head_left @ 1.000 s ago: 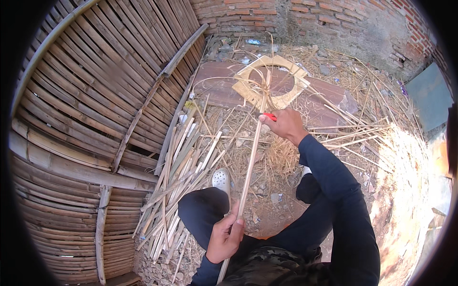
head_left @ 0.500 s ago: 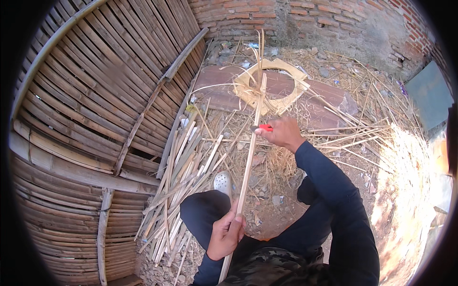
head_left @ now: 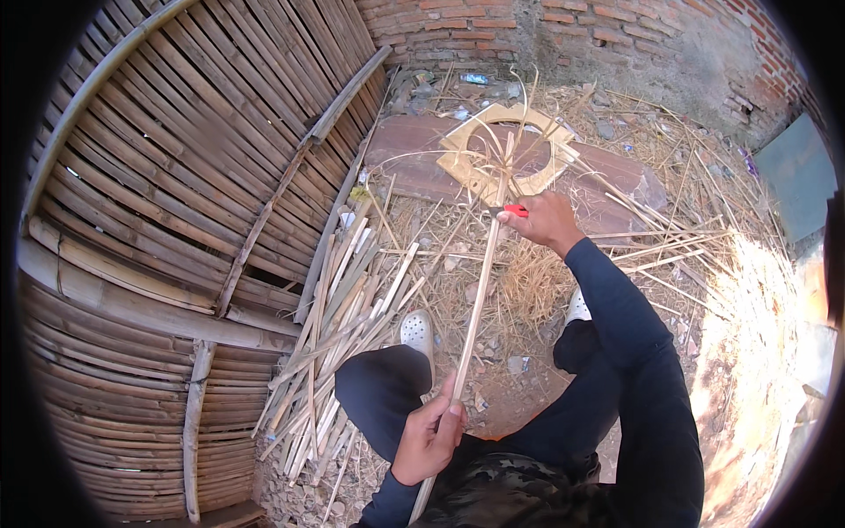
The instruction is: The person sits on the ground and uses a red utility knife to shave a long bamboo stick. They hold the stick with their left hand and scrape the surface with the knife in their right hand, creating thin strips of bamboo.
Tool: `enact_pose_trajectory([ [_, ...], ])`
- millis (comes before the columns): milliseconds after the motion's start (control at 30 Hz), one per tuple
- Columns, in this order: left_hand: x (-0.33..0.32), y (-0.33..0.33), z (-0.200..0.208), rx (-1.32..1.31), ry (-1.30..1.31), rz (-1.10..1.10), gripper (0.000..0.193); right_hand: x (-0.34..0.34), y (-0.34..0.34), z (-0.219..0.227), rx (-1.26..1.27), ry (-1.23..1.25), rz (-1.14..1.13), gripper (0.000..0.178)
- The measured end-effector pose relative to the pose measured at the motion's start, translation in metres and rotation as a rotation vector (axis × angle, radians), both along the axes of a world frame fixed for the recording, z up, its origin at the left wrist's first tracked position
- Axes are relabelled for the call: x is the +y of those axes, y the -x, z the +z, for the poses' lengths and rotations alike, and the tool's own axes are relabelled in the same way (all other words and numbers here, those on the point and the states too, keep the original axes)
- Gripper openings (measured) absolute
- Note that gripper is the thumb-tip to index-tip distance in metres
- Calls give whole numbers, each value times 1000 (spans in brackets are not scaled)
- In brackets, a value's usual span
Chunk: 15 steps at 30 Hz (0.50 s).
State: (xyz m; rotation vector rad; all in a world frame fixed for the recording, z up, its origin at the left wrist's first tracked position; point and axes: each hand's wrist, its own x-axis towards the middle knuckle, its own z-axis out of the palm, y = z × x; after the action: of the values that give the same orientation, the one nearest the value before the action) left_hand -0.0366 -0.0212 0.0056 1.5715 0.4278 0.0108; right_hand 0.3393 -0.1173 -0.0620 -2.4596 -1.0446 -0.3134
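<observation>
A long pale bamboo strip slants up from my lap toward the far ground. My left hand is closed around its near part, thumb on top. Farther along, my right hand grips a red-handled knife, its dark blade lying across the strip close to the far end. Thin curled shavings spread from around that end. Behind them lies a flat, pale wooden frame with angled outer edges and a round opening; the strip's tip overlaps it in view.
A brown board lies under the frame. Cut strips are heaped at left beside a bamboo-slat wall. More strips and dry shavings litter the ground. A brick wall closes the back; a grey-green panel leans at right.
My right hand and the knife have moved farther away along the strip and a little right. The tall shavings have bent and shifted right. My left hand keeps its grip near my lap.
</observation>
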Motion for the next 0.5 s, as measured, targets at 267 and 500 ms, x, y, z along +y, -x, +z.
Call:
enact_pose_trajectory([
  [267,-11,3,-4,16,15,-61,46,-18,-49,-1,28,14,-220,75],
  [500,6,-13,-21,-48,271,-50,46,-18,1,52,331,50,-224,79],
])
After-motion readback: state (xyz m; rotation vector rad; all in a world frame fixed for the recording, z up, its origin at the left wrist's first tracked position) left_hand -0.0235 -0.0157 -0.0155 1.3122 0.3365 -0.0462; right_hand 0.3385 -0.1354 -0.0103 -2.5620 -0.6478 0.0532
